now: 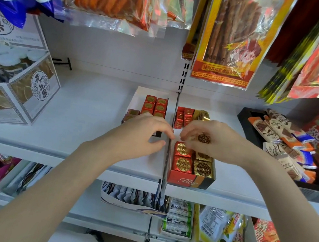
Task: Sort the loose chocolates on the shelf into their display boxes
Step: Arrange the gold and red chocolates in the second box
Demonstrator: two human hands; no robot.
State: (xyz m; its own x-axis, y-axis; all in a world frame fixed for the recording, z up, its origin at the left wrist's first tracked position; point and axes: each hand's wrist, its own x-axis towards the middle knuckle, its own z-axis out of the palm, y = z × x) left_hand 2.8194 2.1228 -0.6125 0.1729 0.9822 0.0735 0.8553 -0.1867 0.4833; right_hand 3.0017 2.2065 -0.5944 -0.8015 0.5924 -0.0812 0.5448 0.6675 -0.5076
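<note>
Two bare forearms were extended over the white shelf (88, 98). The left hand (145, 131) was held loosely curled, empty. A round gold-foil chocolate (203, 138) was pinched by the right hand (211, 140).

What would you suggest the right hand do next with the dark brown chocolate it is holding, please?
Probably lower it into the brown side of the red and black Fileo display box. The right hand pinches a dark brown gold-stamped chocolate just above that box, where brown foil chocolates sit on the right beside the red foil chocolates, so it seems to match there.
</note>
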